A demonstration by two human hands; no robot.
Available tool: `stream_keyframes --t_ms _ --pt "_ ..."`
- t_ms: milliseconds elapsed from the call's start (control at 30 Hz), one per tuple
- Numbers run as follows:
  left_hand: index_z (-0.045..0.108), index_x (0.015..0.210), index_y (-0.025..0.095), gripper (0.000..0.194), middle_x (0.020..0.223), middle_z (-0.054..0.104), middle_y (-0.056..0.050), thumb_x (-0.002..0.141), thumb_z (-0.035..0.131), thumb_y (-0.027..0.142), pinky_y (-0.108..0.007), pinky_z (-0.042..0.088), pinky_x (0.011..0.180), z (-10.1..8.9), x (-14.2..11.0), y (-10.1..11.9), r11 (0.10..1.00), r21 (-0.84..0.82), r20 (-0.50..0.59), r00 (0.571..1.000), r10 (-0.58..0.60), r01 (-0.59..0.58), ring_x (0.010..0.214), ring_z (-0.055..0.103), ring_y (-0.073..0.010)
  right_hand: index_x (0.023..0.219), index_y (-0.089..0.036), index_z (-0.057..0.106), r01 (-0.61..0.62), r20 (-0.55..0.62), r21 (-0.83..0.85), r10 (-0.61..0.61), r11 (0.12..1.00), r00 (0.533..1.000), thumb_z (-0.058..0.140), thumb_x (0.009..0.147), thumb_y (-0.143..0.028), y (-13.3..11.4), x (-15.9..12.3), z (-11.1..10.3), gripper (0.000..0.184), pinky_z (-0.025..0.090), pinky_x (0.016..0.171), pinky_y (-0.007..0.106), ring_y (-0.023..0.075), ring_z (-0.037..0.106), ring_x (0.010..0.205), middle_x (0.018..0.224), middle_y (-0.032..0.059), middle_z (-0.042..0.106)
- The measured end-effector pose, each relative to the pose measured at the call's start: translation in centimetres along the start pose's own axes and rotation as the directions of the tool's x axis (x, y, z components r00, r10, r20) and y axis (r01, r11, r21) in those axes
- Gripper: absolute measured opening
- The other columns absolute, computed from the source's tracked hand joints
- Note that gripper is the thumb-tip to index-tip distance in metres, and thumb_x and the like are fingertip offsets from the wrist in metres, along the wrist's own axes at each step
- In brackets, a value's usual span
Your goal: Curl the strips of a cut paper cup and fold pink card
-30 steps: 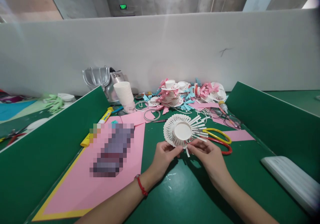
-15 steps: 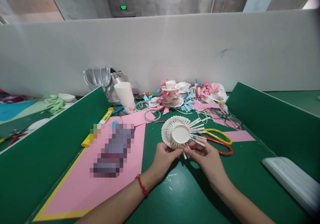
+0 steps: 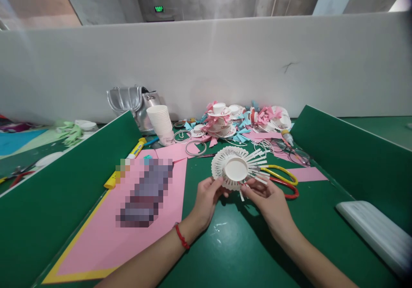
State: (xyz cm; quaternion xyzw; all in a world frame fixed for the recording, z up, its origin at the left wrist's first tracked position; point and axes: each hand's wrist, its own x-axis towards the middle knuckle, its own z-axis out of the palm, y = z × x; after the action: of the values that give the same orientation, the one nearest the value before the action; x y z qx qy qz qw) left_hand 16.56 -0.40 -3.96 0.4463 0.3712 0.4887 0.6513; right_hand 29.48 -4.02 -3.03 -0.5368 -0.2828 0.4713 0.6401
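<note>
A white paper cup cut into strips [image 3: 236,169] is held up over the green desk, its round base facing me. On its left the strips are bent into a looped, scalloped ring; on the right several stick out straight. My left hand [image 3: 208,195] pinches the lower left of the ring, thumb in front. My right hand [image 3: 268,195] has thumb and fingers closed on strips at the lower right. Just behind lie scissors [image 3: 285,174] with one yellow and one red handle loop, their blades hidden by the cup.
A stack of white paper cups [image 3: 160,122] stands by a silver bag [image 3: 131,105]. Finished-looking paper flowers [image 3: 222,120] are heaped at the back. Pink paper [image 3: 96,241], a glue stick [image 3: 137,148] and a blurred-out item lie left. A white box-like object [image 3: 375,232] sits right, near the green divider.
The cut cup has shifted slightly right. My left hand has moved its thumb up onto the ring's lower left edge, away from my right fingertips.
</note>
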Motion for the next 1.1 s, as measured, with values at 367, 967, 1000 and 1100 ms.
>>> stream_keyframes --t_ms 367,967,1000,1100 --pt "0.058 0.055 0.012 0.022 0.051 0.052 0.0 0.068 0.059 0.03 -0.021 0.035 0.05 -0.7 -0.1 -0.5 0.993 0.114 0.014 1.0 0.015 -0.016 0.051 0.045 -0.0095 0.064 -0.016 0.054 -0.027 0.002 -0.019 0.027 0.999 1.0 0.077 0.043 -0.027 -0.1 0.1 -0.1 0.033 0.046 0.056 0.023 0.0105 0.055 0.054 0.059 -0.0026 0.059" --pt "0.062 0.061 0.009 0.018 0.055 0.058 -0.001 0.052 0.072 0.022 -0.02 0.036 0.049 0.7 -0.5 0.3 0.995 0.061 -0.015 0.997 -0.075 0.076 0.051 0.046 -0.0088 0.065 -0.016 0.056 0.039 0.06 -0.035 -0.036 0.999 0.998 0.076 0.043 -0.024 0.9 -0.1 0.3 0.031 0.047 0.054 0.023 0.0108 0.055 0.055 0.06 -0.0023 0.058" --pt "0.062 0.061 0.009 0.017 0.055 0.058 -0.001 0.052 0.072 0.021 -0.02 0.037 0.05 0.6 -0.4 0.2 0.996 0.041 -0.016 0.997 -0.076 0.077 0.051 0.046 -0.0089 0.066 -0.016 0.056 0.043 0.083 -0.041 -0.039 0.998 0.996 0.076 0.045 -0.024 1.0 -0.1 0.3 0.03 0.047 0.054 0.023 0.0109 0.056 0.056 0.061 -0.0023 0.059" --pt "0.062 0.062 0.009 0.014 0.06 0.06 -0.003 0.055 0.07 0.018 -0.021 0.038 0.052 0.4 -0.2 -0.1 0.997 -0.013 -0.003 0.997 -0.08 0.079 0.055 0.049 -0.0099 0.066 -0.016 0.055 0.034 0.132 -0.049 -0.027 0.998 0.991 0.075 0.048 -0.025 1.2 -0.2 0.3 0.029 0.047 0.054 0.022 0.0109 0.057 0.056 0.062 -0.0025 0.059"
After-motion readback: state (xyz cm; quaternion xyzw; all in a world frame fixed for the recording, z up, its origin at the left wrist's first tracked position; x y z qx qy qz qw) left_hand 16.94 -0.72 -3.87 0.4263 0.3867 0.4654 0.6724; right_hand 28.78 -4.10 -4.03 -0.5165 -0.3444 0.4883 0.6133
